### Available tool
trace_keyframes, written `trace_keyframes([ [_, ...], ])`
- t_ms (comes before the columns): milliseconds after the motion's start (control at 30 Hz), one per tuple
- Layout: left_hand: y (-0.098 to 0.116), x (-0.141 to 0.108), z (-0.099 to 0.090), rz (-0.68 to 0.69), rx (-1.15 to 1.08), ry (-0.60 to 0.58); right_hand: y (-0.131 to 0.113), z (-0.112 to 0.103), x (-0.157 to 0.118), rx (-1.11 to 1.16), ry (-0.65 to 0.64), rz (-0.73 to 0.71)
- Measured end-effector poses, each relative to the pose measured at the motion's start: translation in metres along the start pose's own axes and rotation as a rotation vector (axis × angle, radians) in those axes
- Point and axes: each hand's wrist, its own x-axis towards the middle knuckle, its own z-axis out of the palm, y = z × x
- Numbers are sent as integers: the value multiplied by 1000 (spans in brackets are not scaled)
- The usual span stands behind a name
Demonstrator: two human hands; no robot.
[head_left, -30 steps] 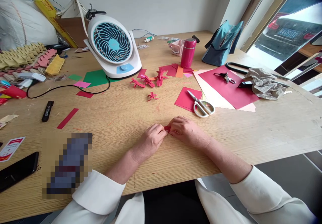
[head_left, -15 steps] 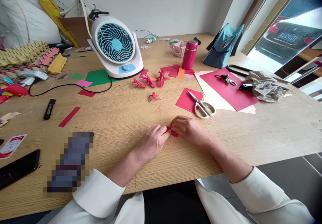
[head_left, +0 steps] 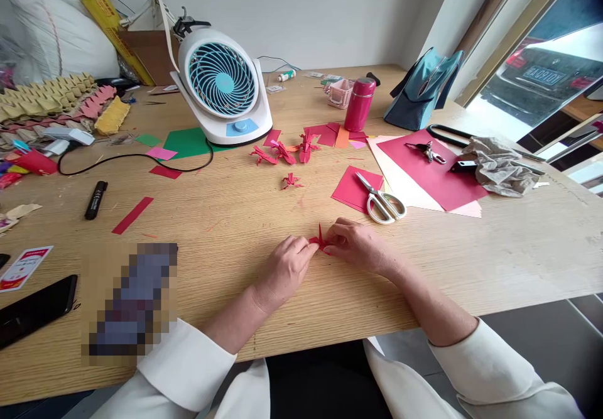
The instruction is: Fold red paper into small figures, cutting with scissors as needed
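Observation:
A small piece of folded red paper point(head_left: 321, 241) is between my hands over the front half of the table, one thin point of it sticking up. My left hand point(head_left: 288, 267) pinches its left side between thumb and fingers. On its right side my right hand point(head_left: 354, 246) closes with the fingertips. Beyond them lies one small red folded figure point(head_left: 291, 181), and further back several more red figures point(head_left: 283, 152) stand in a row. White-handled scissors point(head_left: 382, 200) rest on a stack of red paper squares point(head_left: 354, 186) to the right.
A white and blue fan point(head_left: 226, 89) stands at the back, its black cable running left. A pink bottle point(head_left: 360, 104), a blue bag point(head_left: 421, 89) and a large red sheet point(head_left: 436, 177) are at the right. Left are a marker point(head_left: 96, 200), red strip point(head_left: 132, 215) and phone point(head_left: 40, 311).
A thin red point now rises from the paper between my hands, where it was flatter and more covered. My right fingers have shifted slightly on it. The whole view has moved a little.

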Motion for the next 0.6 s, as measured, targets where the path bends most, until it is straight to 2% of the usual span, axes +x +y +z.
trace_keyframes([
  [167, -2, 6, 5, -112, 45, -3, 2, 3, 0, -17, -10, -20],
  [300, -2, 10, 5, -71, 199, -28, 0, 3, 1, 3, -8, 1],
  [433, -3, 16, 2, -26, 275, 17, 0, 6, 1, 51, 31, 46],
  [500, -5, 20, 0, -15, 232, 44, 2, 7, 2, 103, 40, 62],
  [600, -8, 27, -2, -67, -2, 129, 6, 10, 4, 208, 71, 87],
])
